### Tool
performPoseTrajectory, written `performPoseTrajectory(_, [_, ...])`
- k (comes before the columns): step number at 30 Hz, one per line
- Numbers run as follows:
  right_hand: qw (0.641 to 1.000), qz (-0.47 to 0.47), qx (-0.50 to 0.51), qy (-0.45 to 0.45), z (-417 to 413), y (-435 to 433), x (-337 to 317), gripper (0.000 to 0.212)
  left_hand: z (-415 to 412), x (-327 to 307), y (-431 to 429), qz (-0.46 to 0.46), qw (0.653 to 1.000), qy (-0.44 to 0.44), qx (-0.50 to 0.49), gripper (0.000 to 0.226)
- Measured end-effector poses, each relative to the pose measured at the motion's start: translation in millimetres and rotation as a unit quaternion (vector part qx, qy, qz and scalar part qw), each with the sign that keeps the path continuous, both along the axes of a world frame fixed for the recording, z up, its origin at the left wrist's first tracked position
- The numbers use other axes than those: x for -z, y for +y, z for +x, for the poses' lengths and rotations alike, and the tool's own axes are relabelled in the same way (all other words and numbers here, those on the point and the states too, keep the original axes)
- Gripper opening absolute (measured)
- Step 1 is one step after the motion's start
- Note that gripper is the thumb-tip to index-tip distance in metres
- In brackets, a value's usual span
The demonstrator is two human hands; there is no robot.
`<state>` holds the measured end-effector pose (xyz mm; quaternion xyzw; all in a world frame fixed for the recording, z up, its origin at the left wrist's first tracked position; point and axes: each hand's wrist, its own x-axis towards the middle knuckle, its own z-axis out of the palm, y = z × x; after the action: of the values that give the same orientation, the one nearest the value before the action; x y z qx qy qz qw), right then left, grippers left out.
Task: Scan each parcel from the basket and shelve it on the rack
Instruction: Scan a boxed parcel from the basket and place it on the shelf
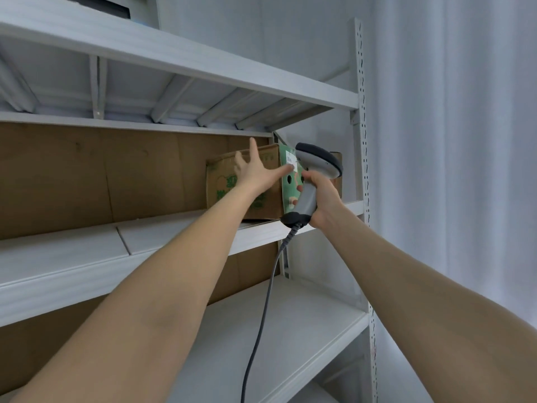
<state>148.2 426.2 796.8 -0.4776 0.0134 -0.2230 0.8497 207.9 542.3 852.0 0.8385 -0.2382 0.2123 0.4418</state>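
— What does the rack [361,112] hold, seen from the head camera?
— One parcel [222,190], a brown carton with green print. It stands at the right end of a shelf [174,232], close to the rack's upright post. A white label [290,159] sits on its green end face.
— And the hands?
— Both arms reach up. The left hand [255,173] lies flat on the carton's side, fingers straight and spread wide, thumb tip at the label. The right hand [324,196] is curled round the handle of a grey scanner [315,165]. The scanner's head is just beside the label and hides part of that end face.
— Anything else?
— The scanner's cable [267,286] hangs down in front of the rack. A cardboard sheet [87,175] lines the back, and a pale curtain [450,141] hangs to the right.
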Motion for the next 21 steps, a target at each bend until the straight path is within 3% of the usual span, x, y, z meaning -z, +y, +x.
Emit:
performPoseTrajectory(7, [0.998, -0.008, 0.054, 0.028, 5, -14, 16, 0.026, 9, 9, -12, 0.092, 0.993, -0.043, -0.064, 0.112])
performPoseTrajectory(12, [0.996, -0.016, 0.076, 0.052, 6, -15, 24, 0.037, 15, 15, -9, 0.117, 0.987, -0.086, -0.071, 0.102])
performPoseTrajectory(15, [0.995, -0.012, 0.079, 0.057, 5, -16, 27, 0.027, 20, 20, -8, 0.147, 0.980, -0.110, -0.078, 0.093])
performPoseTrajectory(21, [0.993, -0.013, 0.088, 0.076, -3, -19, 32, 0.028, 25, 30, -14, 0.220, 0.969, -0.073, -0.089, 0.080])
